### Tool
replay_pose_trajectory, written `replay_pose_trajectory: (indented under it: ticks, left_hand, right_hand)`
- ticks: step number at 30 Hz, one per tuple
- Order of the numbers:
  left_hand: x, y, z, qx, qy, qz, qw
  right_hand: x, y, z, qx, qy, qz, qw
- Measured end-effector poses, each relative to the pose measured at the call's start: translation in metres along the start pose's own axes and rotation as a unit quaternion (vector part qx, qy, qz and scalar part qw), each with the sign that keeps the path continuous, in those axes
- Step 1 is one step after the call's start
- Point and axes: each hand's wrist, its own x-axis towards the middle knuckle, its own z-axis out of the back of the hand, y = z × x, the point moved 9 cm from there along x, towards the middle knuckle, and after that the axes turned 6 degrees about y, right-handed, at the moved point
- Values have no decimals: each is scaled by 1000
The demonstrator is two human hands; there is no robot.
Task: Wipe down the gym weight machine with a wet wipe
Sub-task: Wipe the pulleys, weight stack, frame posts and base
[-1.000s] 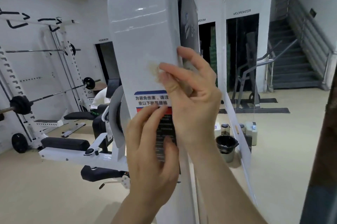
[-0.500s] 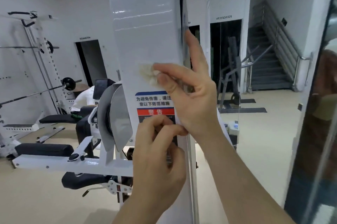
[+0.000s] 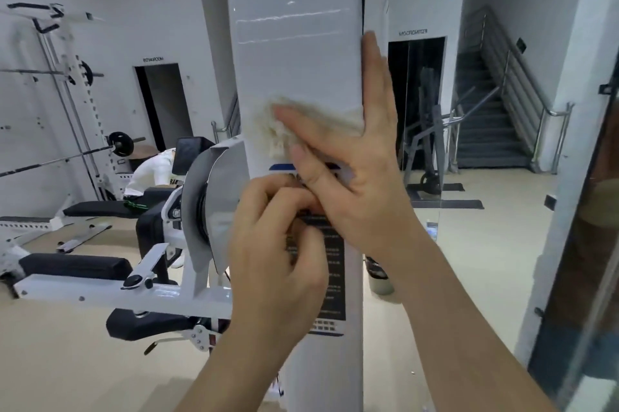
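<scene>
Right hand [image 3: 355, 173] lies flat, fingers straight and spread. It presses a crumpled wet wipe [image 3: 273, 135] against the front of the weight machine's white upright column [image 3: 294, 43], and the index finger runs up the column's right edge toward 12 o'clock. The wipe sits under the fingertips at about 10 o'clock from the palm, just above the warning label [image 3: 333, 277]. Left hand [image 3: 278, 254], at 6 o'clock from the right, has its fingers curled with the knuckles against the label's top. I cannot tell whether it pinches anything.

From the head view, the machine's padded arm [image 3: 75, 267] lies at 8 o'clock, a squat rack [image 3: 67, 76] at 9 and a staircase [image 3: 485, 130] at 2.

This looks like the wiping step itself, partway along the column face. The glossy panel toward 12 o'clock and the label below probably still need passes. The next stroke calls for even flat pressure so the wipe slides rather than bunches, and for care at the label's edge so it does not lift.
</scene>
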Motion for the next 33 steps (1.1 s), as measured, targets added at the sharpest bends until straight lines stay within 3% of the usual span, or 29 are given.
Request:
replay_pose_trajectory:
  ticks: [5, 9, 12, 16, 19, 21, 24, 28, 29, 31, 33]
  left_hand:
    - [-34, -5, -6, -4, 8, -21, 1000]
    - [-27, -10, -14, -10, 37, 14, 999]
    - [-11, -17, -15, 82, 29, -22, 996]
    - [-10, -24, -16, 104, 22, -69, 992]
    - [-16, -24, -20, -12, 53, -14, 998]
    - [-19, -21, -27, -121, 76, 62, 988]
    - [-29, -14, -40, -242, 80, 181, 950]
    - [-26, -42, -36, -62, 85, 53, 993]
    - [-28, -47, -38, -79, 85, 32, 993]
    - [-29, -43, -47, -232, 104, 94, 963]
    - [-34, -29, -63, -352, 106, 205, 907]
  right_hand:
    - [-69, -12, -21, 111, 75, -99, 986]
    - [-66, -24, 4, 262, -5, -142, 955]
    - [-74, -31, 21, 341, -41, -163, 925]
    - [-84, -44, 15, 496, -22, -240, 834]
    - [-99, -62, 16, 577, -29, -282, 766]
    - [-104, -68, 19, 605, -19, -281, 745]
    - [-113, -79, 28, 580, -11, -296, 759]
    - [-116, -88, 51, 517, -1, -288, 806]
    - [-116, -90, 56, 508, -6, -288, 812]
    - [-116, -92, 64, 515, -26, -291, 806]
    - [-119, -95, 67, 518, -44, -311, 796]
